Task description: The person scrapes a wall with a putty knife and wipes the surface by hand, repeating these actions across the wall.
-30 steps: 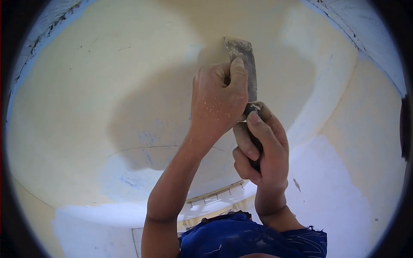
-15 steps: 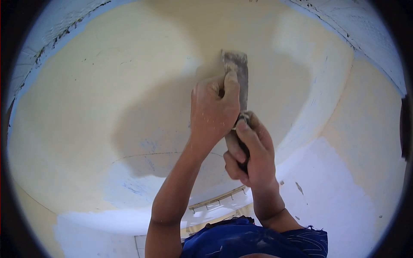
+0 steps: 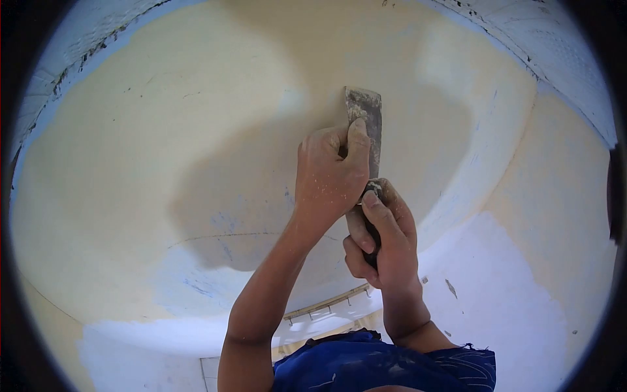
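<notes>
A putty knife [image 3: 375,134], its broad metal blade smeared with pale plaster, points up against the yellowish wall surface [image 3: 196,124]. My right hand [image 3: 395,238] is wrapped round its dark handle, thumb near the base of the blade. Higher up, my left hand [image 3: 332,171] is closed at the blade's left edge, with the thumb pressed along its face and the fingers curled behind. White specks dot the back of that hand. The blade's top edge lies right at the wall.
Bluish patches and a thin crack [image 3: 222,235] mark the wall. A hook rail [image 3: 326,304] runs along the lower part, behind my arms. Cracked joints border the white panels [image 3: 568,59] at both upper corners. My blue shirt [image 3: 366,366] shows at the bottom.
The putty knife and both hands have shifted slightly down and to the right. Both hands keep their hold on it.
</notes>
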### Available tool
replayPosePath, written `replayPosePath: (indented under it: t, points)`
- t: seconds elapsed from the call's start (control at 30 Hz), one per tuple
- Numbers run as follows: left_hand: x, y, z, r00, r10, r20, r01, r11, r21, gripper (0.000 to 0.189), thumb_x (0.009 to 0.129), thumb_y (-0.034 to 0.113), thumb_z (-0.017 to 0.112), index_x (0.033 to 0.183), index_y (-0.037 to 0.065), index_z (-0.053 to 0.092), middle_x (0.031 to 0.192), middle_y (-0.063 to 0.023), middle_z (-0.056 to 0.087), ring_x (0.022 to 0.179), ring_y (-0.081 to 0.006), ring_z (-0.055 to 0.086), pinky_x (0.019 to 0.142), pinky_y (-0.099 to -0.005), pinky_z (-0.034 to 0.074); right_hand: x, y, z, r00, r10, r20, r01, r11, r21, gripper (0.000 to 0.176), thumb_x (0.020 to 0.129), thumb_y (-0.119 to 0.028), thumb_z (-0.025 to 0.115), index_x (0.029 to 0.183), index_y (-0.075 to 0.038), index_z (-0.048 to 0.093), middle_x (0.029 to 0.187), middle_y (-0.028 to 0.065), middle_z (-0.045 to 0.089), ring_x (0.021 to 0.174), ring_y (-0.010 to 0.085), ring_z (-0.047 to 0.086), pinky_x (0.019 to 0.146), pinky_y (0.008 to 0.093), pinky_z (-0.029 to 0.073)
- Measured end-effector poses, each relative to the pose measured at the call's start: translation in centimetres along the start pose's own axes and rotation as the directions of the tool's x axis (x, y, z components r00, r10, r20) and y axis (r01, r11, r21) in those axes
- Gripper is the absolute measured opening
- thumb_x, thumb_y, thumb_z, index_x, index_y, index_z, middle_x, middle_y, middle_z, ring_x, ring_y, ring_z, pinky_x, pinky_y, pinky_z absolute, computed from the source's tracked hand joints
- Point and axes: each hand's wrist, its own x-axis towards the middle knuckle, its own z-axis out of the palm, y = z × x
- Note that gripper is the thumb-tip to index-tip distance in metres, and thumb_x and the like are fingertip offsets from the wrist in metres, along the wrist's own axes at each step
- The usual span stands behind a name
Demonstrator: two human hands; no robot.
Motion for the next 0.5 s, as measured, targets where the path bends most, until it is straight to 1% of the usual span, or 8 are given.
replayPosePath:
  t: [0.1, 0.17, 0.2, 0.27, 0.33, 0.37, 0.43, 0.5]
  points:
    - [1.1, 0.5, 0.3, 0.998, 0.065, -0.006, -0.065, 0.998, -0.010, 0.050, 0.103, 0.022, 0.055, 0.063, -0.005, 0.045, 0.051, -0.0140, 0.040, 0.048, -0.0193, 0.035, 0.051, -0.0444, 0.036, 0.5, -1.3, -0.2, 1.000, -0.009, 0.009, 0.009, 1.000, -0.014, 0.018, 0.116, -0.026, 0.041, 0.109, -0.010, 0.046, 0.066, 0.0008, 0.042, 0.035, 0.0079, 0.027, 0.030, 0.0247, 0.026]
    - [1.7, 1.6, 0.3, 0.999, 0.000, 0.044, 0.005, 0.995, -0.101, 0.050, 0.103, 0.021, 0.055, 0.063, -0.005, 0.045, 0.050, -0.0132, 0.040, 0.048, -0.0201, 0.035, 0.051, -0.0441, 0.036, 0.5, -1.5, 0.0, 1.000, -0.007, 0.005, 0.007, 1.000, -0.005, 0.019, 0.116, -0.026, 0.041, 0.109, -0.010, 0.046, 0.066, 0.0007, 0.042, 0.035, 0.0077, 0.027, 0.031, 0.0246, 0.026]
    - [1.6, 1.4, 0.3, 0.999, -0.001, 0.044, 0.005, 0.995, -0.103, 0.050, 0.103, 0.021, 0.055, 0.063, -0.005, 0.045, 0.050, -0.0132, 0.040, 0.048, -0.0201, 0.035, 0.051, -0.0441, 0.036, 0.6, -1.3, 0.2, 1.000, -0.025, -0.004, 0.025, 1.000, -0.007, 0.019, 0.116, -0.026, 0.041, 0.109, -0.009, 0.046, 0.066, 0.0007, 0.042, 0.035, 0.0077, 0.027, 0.030, 0.0245, 0.026]
    - [1.3, 0.8, 0.4, 0.998, 0.066, -0.015, -0.067, 0.997, -0.043, 0.050, 0.104, 0.021, 0.055, 0.062, -0.005, 0.045, 0.050, -0.0118, 0.038, 0.047, -0.0188, 0.034, 0.050, -0.0435, 0.035, 0.6, -0.6, 0.6, 0.999, -0.045, -0.013, 0.045, 0.999, -0.008, 0.019, 0.116, -0.026, 0.041, 0.109, -0.009, 0.045, 0.065, 0.0008, 0.042, 0.035, 0.0077, 0.027, 0.030, 0.0245, 0.026]
    - [0.3, 0.0, 0.2, 0.999, 0.050, -0.002, -0.050, 0.998, -0.037, 0.049, 0.103, 0.021, 0.054, 0.062, -0.005, 0.045, 0.050, -0.0124, 0.039, 0.048, -0.0190, 0.034, 0.051, -0.0440, 0.035, 0.1, 0.4, 0.8, 0.993, -0.042, -0.109, 0.039, 0.999, -0.025, 0.020, 0.114, -0.022, 0.039, 0.111, -0.007, 0.052, 0.061, 0.0003, 0.039, 0.029, 0.0084, 0.022, 0.026, 0.0241, 0.021]
    - [0.1, -0.1, 0.1, 0.999, 0.035, 0.003, -0.034, 0.999, -0.031, 0.049, 0.103, 0.021, 0.054, 0.063, -0.005, 0.045, 0.050, -0.0129, 0.039, 0.048, -0.0191, 0.034, 0.051, -0.0445, 0.035, 0.2, 0.3, 0.5, 0.994, -0.045, -0.104, 0.042, 0.999, -0.026, 0.020, 0.114, -0.022, 0.039, 0.111, -0.007, 0.052, 0.061, 0.0003, 0.039, 0.029, 0.0084, 0.022, 0.026, 0.0241, 0.021]
    - [0.3, 0.2, 0.1, 1.000, 0.024, 0.013, -0.024, 0.999, -0.024, 0.048, 0.103, 0.020, 0.054, 0.063, -0.005, 0.045, 0.050, -0.0133, 0.039, 0.048, -0.0195, 0.034, 0.051, -0.0449, 0.036, 0.0, -0.2, -0.3, 1.000, -0.002, 0.013, 0.002, 1.000, -0.025, 0.020, 0.116, -0.026, 0.040, 0.110, -0.007, 0.045, 0.065, 0.0008, 0.041, 0.034, 0.0081, 0.028, 0.030, 0.0246, 0.026]
    - [1.2, 0.5, 0.4, 1.000, 0.021, 0.021, -0.021, 1.000, -0.018, 0.048, 0.103, 0.020, 0.055, 0.064, -0.005, 0.045, 0.051, -0.0136, 0.039, 0.048, -0.0198, 0.033, 0.052, -0.0453, 0.036, 0.7, -0.9, -0.4, 1.000, -0.022, 0.019, 0.022, 0.999, -0.024, 0.021, 0.116, -0.026, 0.039, 0.110, -0.007, 0.045, 0.065, 0.0008, 0.041, 0.034, 0.0080, 0.027, 0.030, 0.0246, 0.026]
